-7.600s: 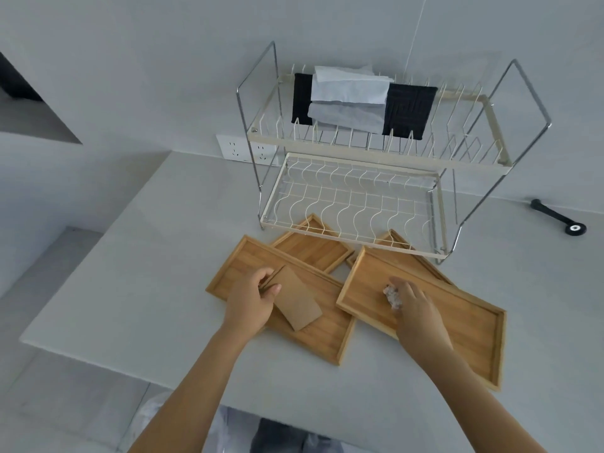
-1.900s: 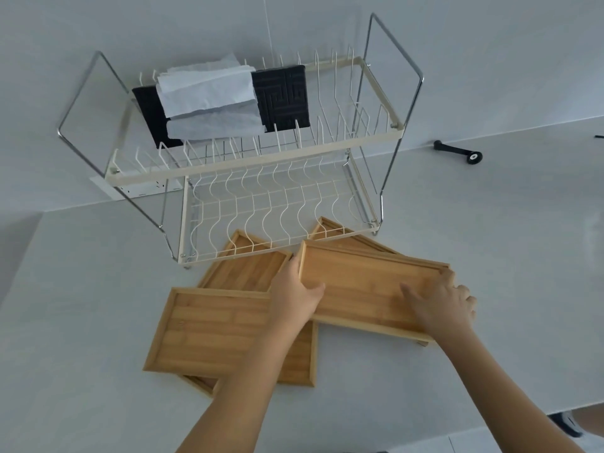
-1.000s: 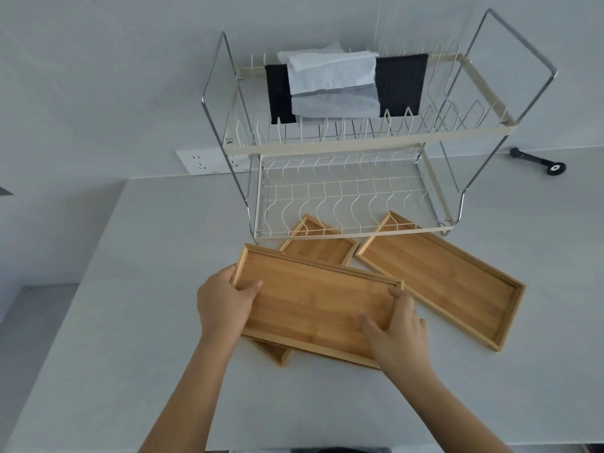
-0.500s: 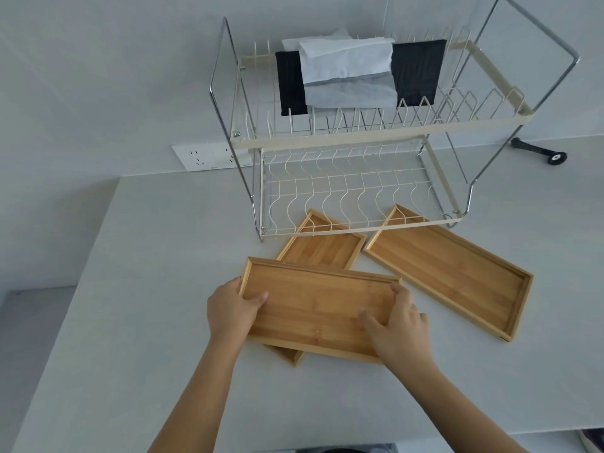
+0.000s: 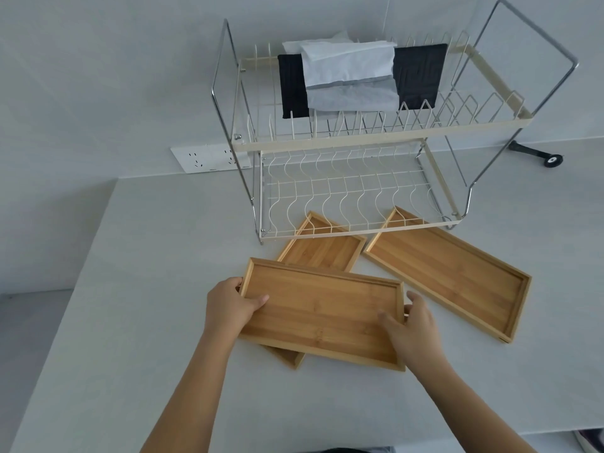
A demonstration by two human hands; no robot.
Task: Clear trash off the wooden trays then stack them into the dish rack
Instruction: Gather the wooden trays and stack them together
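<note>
While both hands, left hand and right hand, keep a firm grip on its short ends, the rectangular bamboo tray overlaps another tray.

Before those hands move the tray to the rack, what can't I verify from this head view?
- Middle wooden tray: its near half is hidden under the held wooden tray, so any trash there is unseen.
- Both floor trays' far corners sit behind the white wire dish rack.
- Left hand and right hand: fingers under the tray are hidden.
- Grey and black cloths: what lies behind them cannot be seen.
</note>
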